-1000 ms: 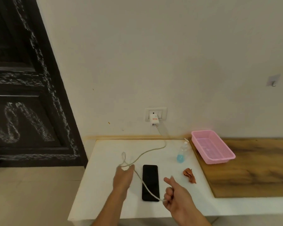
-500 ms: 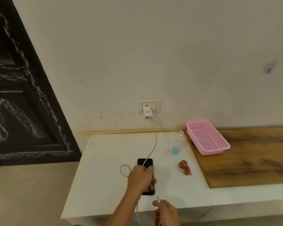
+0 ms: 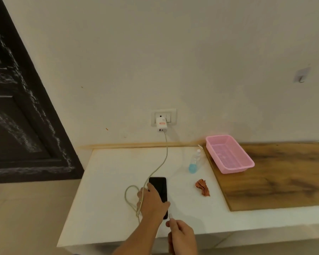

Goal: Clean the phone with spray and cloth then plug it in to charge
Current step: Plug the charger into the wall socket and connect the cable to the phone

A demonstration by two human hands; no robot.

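Observation:
A black phone (image 3: 158, 186) lies flat on the white table (image 3: 109, 181). My left hand (image 3: 151, 201) rests on its near half and grips its sides. My right hand (image 3: 181, 234) pinches the plug end of the white charging cable (image 3: 165, 157), with the tip just below the phone's near edge. The cable runs from a white charger (image 3: 161, 124) in the wall socket and loops to the left of the phone. A clear spray bottle (image 3: 194, 162) with blue liquid stands at the right. A crumpled orange-brown cloth (image 3: 203, 187) lies near it.
A pink plastic basket (image 3: 245, 164) sits on the wooden counter (image 3: 284, 177) at the right. A dark door (image 3: 17, 116) stands at the left. The table's near edge runs just under my hands.
My left hand moved from the cable loop onto the phone. My right hand pulled the cable end toward me and now holds its tip at the phone's near edge.

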